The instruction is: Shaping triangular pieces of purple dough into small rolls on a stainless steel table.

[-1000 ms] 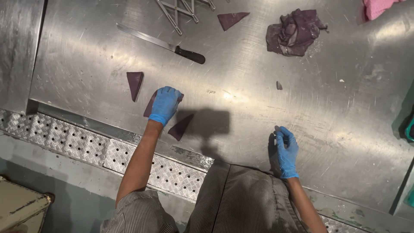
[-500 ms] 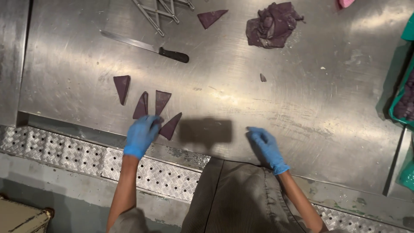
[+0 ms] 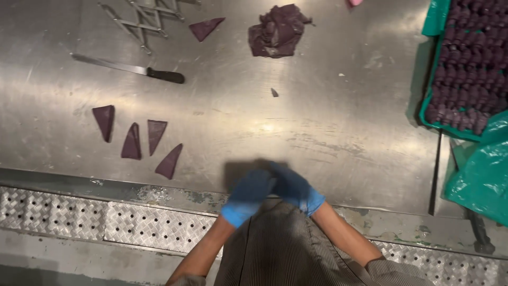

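While blurred together, left hand [image 3: 247, 191] & right hand [image 3: 294, 186]: fingers' state unclear; green-lined tray [image 3: 429, 69] far right.

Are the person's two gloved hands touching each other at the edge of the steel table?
Touching. The head view shows the left hand and right hand, both in blue gloves, pressed together with no gap between them.

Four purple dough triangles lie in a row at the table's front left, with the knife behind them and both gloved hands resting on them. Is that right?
Not quite. The head view shows both hands, left hand and right hand, together at the table's near edge, well right of the purple dough triangles. The four triangles and the knife behind them are as stated.
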